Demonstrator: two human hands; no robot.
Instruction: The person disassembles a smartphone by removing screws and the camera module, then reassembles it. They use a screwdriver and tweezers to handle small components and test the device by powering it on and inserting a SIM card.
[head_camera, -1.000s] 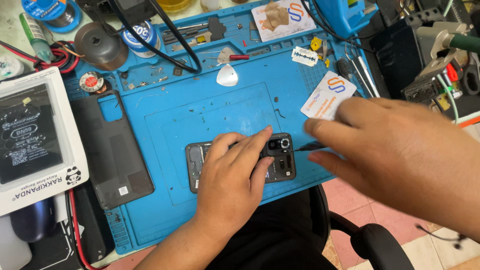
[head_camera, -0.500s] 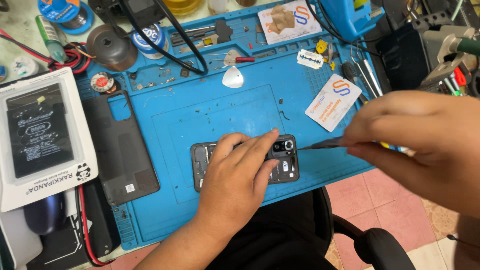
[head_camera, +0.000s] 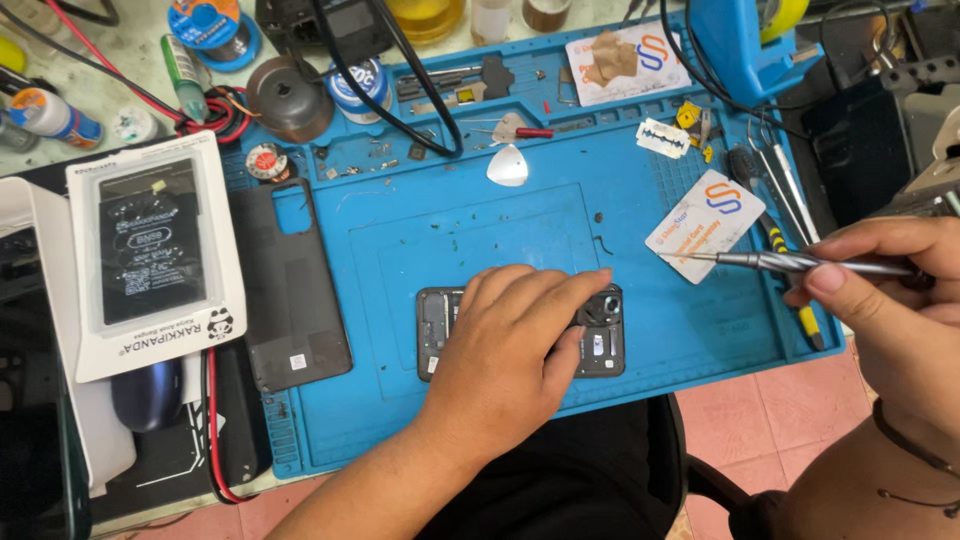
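Pinning the phone (head_camera: 600, 335) flat on the blue mat (head_camera: 420, 250), the left hand (head_camera: 510, 350) lies palm-down over its middle, fingers spread toward the camera end, so only the 2 ends of the opened body show beyond the grip. The hand is not closed around anything; it simply presses down.

The right hand (head_camera: 890, 300) pinches a slim metal screwdriver (head_camera: 790, 262) between thumb and fingertips, closed firmly on the handle end. The shaft runs out leftward from the pinch, nearly level, and its tip hangs above a white card (head_camera: 705, 225), well apart from the phone and above and to the right of the left hand's fingertips.

To do this step well, I judge the left hand should hold its downward pressure so the phone cannot slide on the mat, while baring the exposed part near the camera module just beyond its fingertips. The driver wants to come in upright over a screw instead of level, seated squarely before any twist, or the bit may slip and scar the board.

A dark back cover (head_camera: 295, 290) lies left of the holding hand, a white pick (head_camera: 508, 165) lies beyond it, and small loose bits dot the mat's far trays, so any freed screw is best parked there.
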